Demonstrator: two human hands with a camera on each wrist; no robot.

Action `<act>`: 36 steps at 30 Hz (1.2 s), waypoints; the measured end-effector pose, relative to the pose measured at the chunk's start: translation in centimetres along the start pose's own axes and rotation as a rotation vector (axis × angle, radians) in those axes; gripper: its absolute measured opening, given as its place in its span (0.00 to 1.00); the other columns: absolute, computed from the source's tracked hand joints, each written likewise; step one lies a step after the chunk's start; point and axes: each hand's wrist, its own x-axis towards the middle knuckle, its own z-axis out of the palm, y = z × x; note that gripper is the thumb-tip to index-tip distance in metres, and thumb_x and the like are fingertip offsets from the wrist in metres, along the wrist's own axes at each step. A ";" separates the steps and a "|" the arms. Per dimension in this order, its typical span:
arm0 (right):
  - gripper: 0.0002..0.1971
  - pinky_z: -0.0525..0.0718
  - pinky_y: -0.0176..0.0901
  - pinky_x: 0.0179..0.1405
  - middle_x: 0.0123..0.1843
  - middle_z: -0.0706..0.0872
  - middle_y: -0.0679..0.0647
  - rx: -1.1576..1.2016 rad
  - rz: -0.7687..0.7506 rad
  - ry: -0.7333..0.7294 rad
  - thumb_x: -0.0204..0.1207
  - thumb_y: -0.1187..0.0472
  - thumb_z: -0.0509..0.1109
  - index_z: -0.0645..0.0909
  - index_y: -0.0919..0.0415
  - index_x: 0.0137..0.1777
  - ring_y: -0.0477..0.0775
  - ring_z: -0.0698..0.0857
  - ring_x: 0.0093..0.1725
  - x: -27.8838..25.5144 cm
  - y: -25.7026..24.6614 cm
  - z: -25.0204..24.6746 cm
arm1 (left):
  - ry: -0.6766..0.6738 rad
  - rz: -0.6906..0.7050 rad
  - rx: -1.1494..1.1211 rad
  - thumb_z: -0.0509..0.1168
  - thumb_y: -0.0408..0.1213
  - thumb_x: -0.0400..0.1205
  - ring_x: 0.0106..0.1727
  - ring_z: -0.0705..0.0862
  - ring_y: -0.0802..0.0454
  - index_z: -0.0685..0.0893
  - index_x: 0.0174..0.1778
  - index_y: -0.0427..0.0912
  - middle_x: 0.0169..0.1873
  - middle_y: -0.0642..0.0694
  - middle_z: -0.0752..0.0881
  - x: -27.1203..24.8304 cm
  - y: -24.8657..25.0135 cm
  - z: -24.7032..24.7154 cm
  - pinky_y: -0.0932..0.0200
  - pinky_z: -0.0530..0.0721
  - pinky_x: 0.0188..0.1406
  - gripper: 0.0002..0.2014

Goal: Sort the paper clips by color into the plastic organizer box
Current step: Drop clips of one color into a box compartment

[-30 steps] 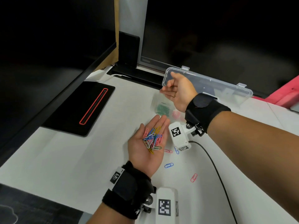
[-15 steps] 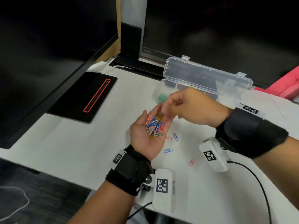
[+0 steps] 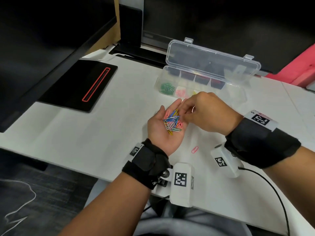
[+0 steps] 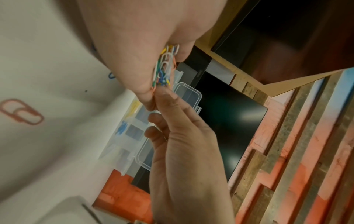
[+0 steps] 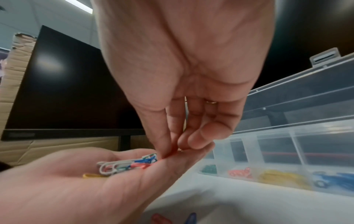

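My left hand (image 3: 162, 133) lies palm up over the white table, cupping a pile of mixed coloured paper clips (image 3: 172, 122), also seen in the wrist views (image 4: 164, 68) (image 5: 126, 165). My right hand (image 3: 183, 116) reaches into the pile's right edge, and its thumb and forefinger pinch a pink clip (image 5: 168, 154). Behind the hands sits the clear organizer box (image 3: 158, 82) with its lid (image 3: 213, 63) up. Its front row holds green clips (image 5: 208, 168), pink clips (image 5: 239, 172), yellow clips (image 5: 281, 178) and blue clips (image 5: 337, 178).
A loose pink clip (image 3: 194, 149) lies on the table near my right wrist. A black pad with a red outline (image 3: 80, 84) lies at the left, under a dark monitor. A second monitor stands behind the box. A cable (image 3: 272, 188) trails from the right wrist camera.
My right hand has come back from the organizer box to the left palm and closed its fingertips on a clip. The left hand has kept its pile and hardly moved.
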 end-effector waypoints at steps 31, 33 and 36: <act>0.06 0.83 0.33 0.45 0.29 0.85 0.38 0.091 -0.005 -0.018 0.71 0.57 0.77 0.92 0.46 0.45 0.38 0.84 0.37 0.5 0.2 -0.7 | -0.110 -0.086 0.071 0.46 0.45 0.90 0.57 0.84 0.43 0.77 0.67 0.30 0.56 0.34 0.85 0.3 -0.7 -0.8 0.47 0.77 0.69 0.24; 0.04 0.77 0.26 0.34 0.26 0.83 0.39 0.127 0.009 0.016 0.72 0.58 0.76 0.91 0.49 0.44 0.36 0.82 0.32 0.6 0.6 -0.3 | -0.101 -0.082 0.078 0.45 0.45 0.90 0.59 0.83 0.43 0.74 0.71 0.30 0.59 0.34 0.83 0.3 -0.7 -0.7 0.47 0.75 0.70 0.25; 0.03 0.79 0.37 0.34 0.29 0.88 0.46 0.268 0.056 0.026 0.72 0.60 0.76 0.90 0.51 0.42 0.45 0.84 0.32 0.5 1.1 0.0 | -0.095 -0.081 0.095 0.45 0.45 0.90 0.60 0.83 0.42 0.74 0.72 0.29 0.61 0.33 0.82 0.4 -0.7 -0.8 0.47 0.74 0.71 0.26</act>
